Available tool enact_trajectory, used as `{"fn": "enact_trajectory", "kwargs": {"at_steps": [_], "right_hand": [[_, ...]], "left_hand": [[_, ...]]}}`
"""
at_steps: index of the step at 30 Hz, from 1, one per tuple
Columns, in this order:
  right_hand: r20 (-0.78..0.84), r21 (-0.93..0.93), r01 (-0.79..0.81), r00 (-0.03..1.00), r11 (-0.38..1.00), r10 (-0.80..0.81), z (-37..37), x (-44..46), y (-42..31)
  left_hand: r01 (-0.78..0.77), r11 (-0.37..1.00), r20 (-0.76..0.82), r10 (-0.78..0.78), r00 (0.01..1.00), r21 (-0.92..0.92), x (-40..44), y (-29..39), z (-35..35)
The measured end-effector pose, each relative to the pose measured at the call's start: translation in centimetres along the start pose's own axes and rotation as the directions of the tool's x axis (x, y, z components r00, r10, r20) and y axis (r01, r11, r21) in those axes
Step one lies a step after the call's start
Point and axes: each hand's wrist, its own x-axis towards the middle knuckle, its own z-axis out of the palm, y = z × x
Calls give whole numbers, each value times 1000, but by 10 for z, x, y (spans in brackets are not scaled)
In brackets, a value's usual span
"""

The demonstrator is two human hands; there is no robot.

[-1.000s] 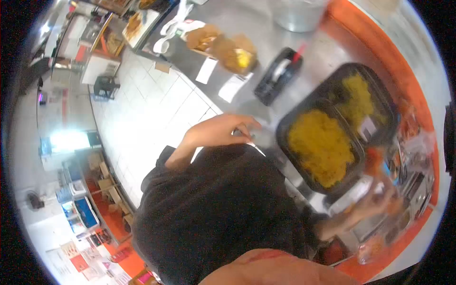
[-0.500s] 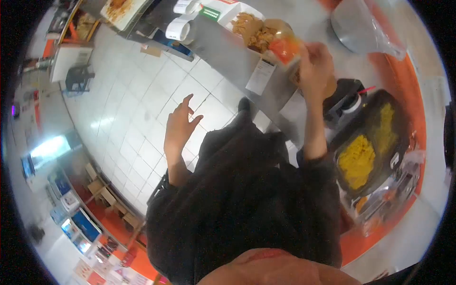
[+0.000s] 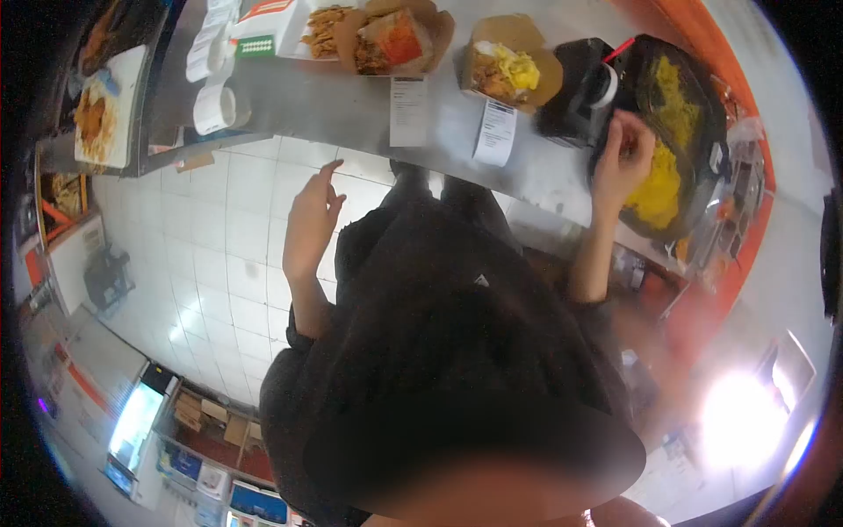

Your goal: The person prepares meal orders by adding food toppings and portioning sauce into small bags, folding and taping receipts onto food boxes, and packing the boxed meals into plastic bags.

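My right hand (image 3: 625,162) is at the near edge of a black tray (image 3: 648,79) holding yellow shredded food (image 3: 657,193). Its fingers are curled, and whatever they may hold is hidden. Close to it is a black container (image 3: 571,110) with a white round part and a red stick. My left hand (image 3: 312,220) hangs over the floor, fingers spread, touching nothing. Away from both hands, a brown carton (image 3: 443,39) contains browned food and a red packet (image 3: 401,41). A second carton (image 3: 544,75) has yellow shreds over browned food.
Two printed slips (image 3: 407,114) lie at the steel counter's (image 3: 325,101) near edge. Curled white paper (image 3: 213,105) and a white box (image 3: 263,22) are toward the left. A stained white board (image 3: 114,110) stands farther left. Tiled floor (image 3: 202,228) lies below.
The red packet that my right hand held is now in the carton, released. That hand has moved right to the black tray. My view has turned, and my left hand stays spread.
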Motion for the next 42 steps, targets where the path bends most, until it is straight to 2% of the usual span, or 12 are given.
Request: {"fn": "enact_trajectory", "kwargs": {"at_steps": [5, 8, 15, 18, 20, 25, 27, 29, 33, 34, 37, 42], "right_hand": [[-55, -180, -174, 985, 968, 167, -59, -70, 25], [-158, -275, -281, 956, 919, 246, -84, -99, 21], [-306, -503, -318, 935, 804, 178, -157, -116, 46], [-420, -295, -500, 833, 814, 360, -197, -109, 65], [-462, -271, -564, 787, 780, 409, -220, -100, 77], [-471, -354, -526, 815, 773, 339, -264, -91, 142], [-498, -335, -572, 782, 749, 375, -286, -77, 175], [-489, -254, -642, 730, 724, 477, -312, -54, 218], [-400, -303, -504, 838, 809, 372, -362, 10, 329], [-351, -347, -447, 877, 825, 327, -371, 28, 365], [-262, -399, -273, 949, 876, 176, -390, 75, 445], [-215, -561, -58, 973, 826, -78, -401, 146, 502]], "left_hand": [[-78, 982, 70, 66, 995, 171, 46, 24, 9], [-299, 949, 64, 294, 954, 99, 64, 49, 22], [-446, 893, 485, 365, 795, 60, 74, 98, 56], [-476, 877, 415, 457, 787, -62, 71, 97, 69], [-298, 954, 431, 273, 860, -11, 67, 96, 76], [-355, 923, 470, 250, 847, 149, 44, 109, 121], [-279, 954, 581, 166, 797, 110, 25, 130, 157], [-278, 931, 795, -21, 606, 236, 16, 159, 190], [-436, 884, 803, 133, 581, 169, 4, 213, 258], [-331, 914, 819, -1, 573, 233, 6, 251, 270], [-301, 944, 792, 78, 605, 137, 8, 295, 327], [-265, 955, 609, 134, 782, 130, -23, 423, 366]]}}
